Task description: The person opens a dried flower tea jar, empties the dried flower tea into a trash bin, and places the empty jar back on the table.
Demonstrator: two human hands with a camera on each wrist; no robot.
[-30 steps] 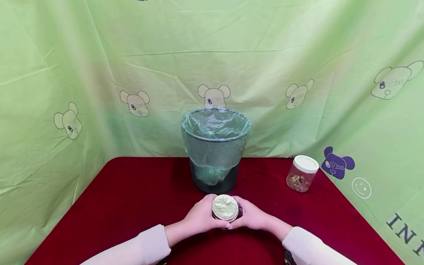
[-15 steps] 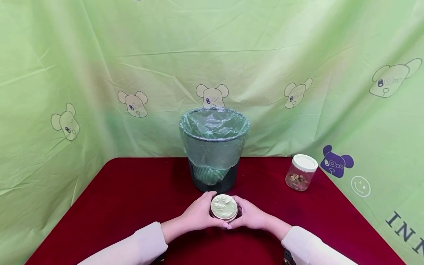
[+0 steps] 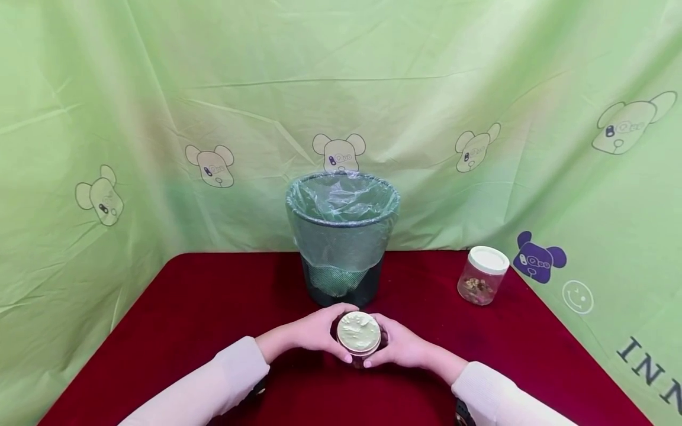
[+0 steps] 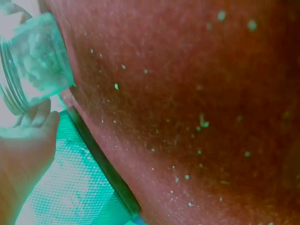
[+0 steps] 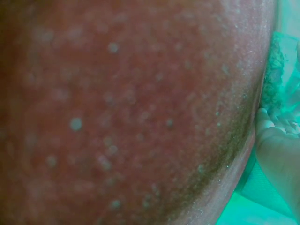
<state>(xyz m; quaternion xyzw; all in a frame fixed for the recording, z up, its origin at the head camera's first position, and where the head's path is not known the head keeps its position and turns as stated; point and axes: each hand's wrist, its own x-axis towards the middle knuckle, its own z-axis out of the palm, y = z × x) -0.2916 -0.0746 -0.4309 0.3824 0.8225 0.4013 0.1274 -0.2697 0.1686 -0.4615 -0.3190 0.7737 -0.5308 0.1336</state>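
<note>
Left hand had thumb and fingers curled round one side of a clear cylindrical jar; right hand gripped the opposite side the same way. Thumb tips sat close together on the near side, apart from each other. From above, the jar showed a pale cream, round, lumpy-looking top; couldn't tell if that was a cover or the contents. Left wrist view showed a ringed end and lumpy stuff through the wall.

Jar position: near side of the dark round waste bin, roughly in line with it, over the bench, which had a deep red cloth covering. Couldn't tell whether the jar's base touched the cloth.

Bin stood upright at mid-bench toward the back, with a transparent plastic liner folded over the rim and hanging down the outside. A second clear jar with a white round lid sat near the right back edge, well apart from both hands, small tan-brown pieces at its bottom.

Light green fabric backdrop ran behind and along both sides, printed with mouse-like heads. Pale sleeves covered both forearms. Most of each wrist view was a blurred reddish-brown surface; couldn't identify it.
</note>
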